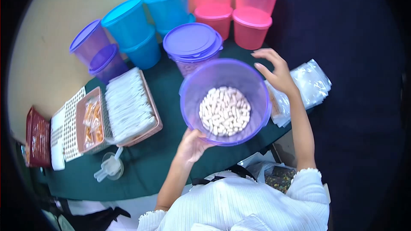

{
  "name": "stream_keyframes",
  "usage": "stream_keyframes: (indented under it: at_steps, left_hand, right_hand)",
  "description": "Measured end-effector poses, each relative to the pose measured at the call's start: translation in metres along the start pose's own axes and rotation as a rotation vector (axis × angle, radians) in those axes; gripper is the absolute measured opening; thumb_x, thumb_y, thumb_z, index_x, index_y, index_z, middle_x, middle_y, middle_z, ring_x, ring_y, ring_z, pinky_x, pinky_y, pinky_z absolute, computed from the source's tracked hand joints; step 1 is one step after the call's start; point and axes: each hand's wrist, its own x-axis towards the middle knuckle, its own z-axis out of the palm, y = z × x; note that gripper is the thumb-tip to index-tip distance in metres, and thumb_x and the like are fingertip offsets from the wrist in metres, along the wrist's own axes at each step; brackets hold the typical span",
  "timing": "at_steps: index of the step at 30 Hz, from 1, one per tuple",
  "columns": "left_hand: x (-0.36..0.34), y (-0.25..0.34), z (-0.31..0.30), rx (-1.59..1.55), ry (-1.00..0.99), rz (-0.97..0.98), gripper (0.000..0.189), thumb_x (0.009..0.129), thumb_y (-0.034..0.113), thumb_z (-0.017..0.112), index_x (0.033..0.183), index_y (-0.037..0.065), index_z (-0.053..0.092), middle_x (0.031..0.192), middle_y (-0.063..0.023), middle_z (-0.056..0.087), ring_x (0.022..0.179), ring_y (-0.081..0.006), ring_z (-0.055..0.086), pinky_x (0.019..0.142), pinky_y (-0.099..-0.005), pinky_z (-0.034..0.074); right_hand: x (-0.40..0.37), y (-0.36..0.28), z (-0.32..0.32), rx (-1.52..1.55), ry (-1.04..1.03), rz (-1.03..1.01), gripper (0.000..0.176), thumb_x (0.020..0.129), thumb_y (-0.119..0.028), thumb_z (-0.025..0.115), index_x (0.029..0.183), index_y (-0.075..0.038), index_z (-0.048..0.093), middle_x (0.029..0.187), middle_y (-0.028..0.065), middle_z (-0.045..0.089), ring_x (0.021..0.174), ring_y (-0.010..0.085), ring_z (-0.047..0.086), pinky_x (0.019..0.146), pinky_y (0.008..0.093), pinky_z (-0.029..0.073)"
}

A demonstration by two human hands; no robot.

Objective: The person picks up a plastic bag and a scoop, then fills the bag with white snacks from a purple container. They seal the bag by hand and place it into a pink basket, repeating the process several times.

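Observation:
A purple plastic tub [195, 85], tilted so its open mouth faces me, holds a heap of small white oblong pieces [225, 112]. My left hand [192, 146] grips its lower edge, the thumb near the rim and the other fingers partly hidden. Beyond the tub's upper right, my right hand [275, 69] is raised with fingers apart and curved, holding nothing. Just behind the tub stands a purple container [190, 40] with purple lids on top. Clear plastic bags [310, 83] lie beneath my right forearm.
Stacked lidded containers line the back: purple [87, 38], blue [124, 15] and pink [254, 0]. At left are a basket of white packets [128, 107], a basket of orange packs [92, 122], a dotted sheet [70, 130] and a cup with a scoop [110, 167].

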Motion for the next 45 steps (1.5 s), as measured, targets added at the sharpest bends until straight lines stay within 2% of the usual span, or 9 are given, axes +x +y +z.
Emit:
stream_keyframes:
  at_steps: [4, 8, 12, 15, 24, 29, 32, 36, 45]
  left_hand:
    - [0.040, 0.042, 0.042, -0.047, -0.161, 0.088, 0.058, 0.067, 0.005, 0.042, 0.123, 0.010, 0.026, 0.116, -0.0283, 0.035, 0.099, -0.0462, 0.046, 0.078, -0.0566, 0.044]
    - [0.118, 0.062, 0.106, -0.027, -0.471, 0.075, 0.049, 0.071, 0.005, 0.040, 0.115, -0.013, 0.028, 0.116, -0.0284, 0.040, 0.107, -0.0405, 0.042, 0.087, -0.0543, 0.038]
    - [0.208, 0.036, 0.124, 0.074, -0.225, 0.026, 0.051, 0.068, 0.010, 0.042, 0.115, -0.008, 0.032, 0.117, -0.0248, 0.040, 0.108, -0.0373, 0.042, 0.086, -0.0526, 0.040]
    - [0.265, 0.006, 0.109, 0.029, -0.328, -0.108, 0.049, 0.068, 0.013, 0.044, 0.114, -0.004, 0.037, 0.118, -0.0196, 0.041, 0.109, -0.0335, 0.042, 0.082, -0.0523, 0.042]
    - [0.327, -0.053, 0.082, -0.050, -0.026, -0.164, 0.070, 0.062, 0.010, 0.050, 0.122, -0.003, 0.017, 0.123, -0.0235, 0.028, 0.111, -0.0381, 0.035, 0.084, -0.0540, 0.042]
    - [0.318, -0.069, 0.078, 0.129, -0.054, -0.025, 0.082, 0.070, 0.041, 0.061, 0.128, 0.005, 0.015, 0.130, -0.0221, 0.019, 0.117, -0.0394, 0.028, 0.089, -0.0541, 0.035]
    - [0.300, -0.111, 0.055, 0.499, 0.256, -0.018, 0.085, 0.075, 0.062, 0.039, 0.132, 0.005, 0.013, 0.136, -0.0170, 0.017, 0.119, -0.0381, 0.026, 0.096, -0.0511, 0.023]
    - [0.315, -0.163, 0.009, 1.055, 0.217, 0.008, 0.070, 0.081, 0.059, 0.029, 0.117, 0.001, 0.045, 0.110, -0.0160, 0.050, 0.105, -0.0246, 0.045, 0.092, -0.0335, 0.030]
    - [0.318, -0.193, 0.016, 0.919, 0.155, 0.012, 0.045, 0.087, 0.027, 0.020, 0.108, 0.000, 0.050, 0.108, -0.0140, 0.052, 0.102, -0.0240, 0.046, 0.090, -0.0332, 0.033]
  right_hand:
    - [-0.083, -0.026, -0.056, 0.021, 0.235, 0.368, 0.019, 0.075, -0.009, 0.055, 0.092, -0.001, 0.057, 0.092, 0.0088, 0.055, 0.089, 0.0186, 0.052, 0.078, 0.0280, 0.039]
    - [-0.154, -0.035, -0.089, 0.019, 0.332, 0.544, 0.017, 0.077, -0.005, 0.053, 0.092, 0.001, 0.056, 0.090, 0.0088, 0.056, 0.086, 0.0161, 0.053, 0.078, 0.0263, 0.040]
    - [-0.199, -0.030, -0.105, 0.142, 0.435, 0.742, 0.017, 0.079, -0.006, 0.052, 0.094, 0.001, 0.055, 0.087, 0.0064, 0.057, 0.085, 0.0124, 0.053, 0.078, 0.0252, 0.040]
    - [-0.220, -0.012, -0.113, 0.216, 0.453, 0.801, 0.018, 0.080, -0.007, 0.053, 0.096, 0.001, 0.055, 0.087, 0.0067, 0.058, 0.084, 0.0114, 0.053, 0.077, 0.0237, 0.040]
    - [-0.248, 0.083, -0.092, 0.450, 0.414, 1.130, 0.020, 0.081, -0.010, 0.050, 0.099, -0.002, 0.054, 0.089, 0.0044, 0.056, 0.078, 0.0085, 0.052, 0.070, 0.0205, 0.041]
    - [-0.265, 0.121, -0.049, 0.568, 0.579, 1.311, 0.017, 0.080, -0.015, 0.051, 0.091, -0.003, 0.051, 0.084, 0.0046, 0.052, 0.079, 0.0131, 0.049, 0.072, 0.0257, 0.040]
    - [-0.271, 0.131, -0.021, 0.590, 0.813, 1.419, 0.034, 0.082, -0.024, 0.045, 0.108, -0.004, 0.038, 0.106, 0.0110, 0.043, 0.097, 0.0197, 0.043, 0.082, 0.0347, 0.036]
    - [-0.260, 0.132, -0.009, 0.769, 0.916, 1.445, 0.048, 0.083, -0.034, 0.039, 0.119, -0.005, 0.029, 0.120, 0.0119, 0.035, 0.107, 0.0242, 0.038, 0.087, 0.0372, 0.032]
    - [-0.247, 0.143, -0.018, 0.904, 0.833, 1.430, 0.055, 0.087, -0.042, 0.025, 0.128, -0.006, 0.029, 0.132, 0.0108, 0.028, 0.121, 0.0258, 0.027, 0.099, 0.0382, 0.020]
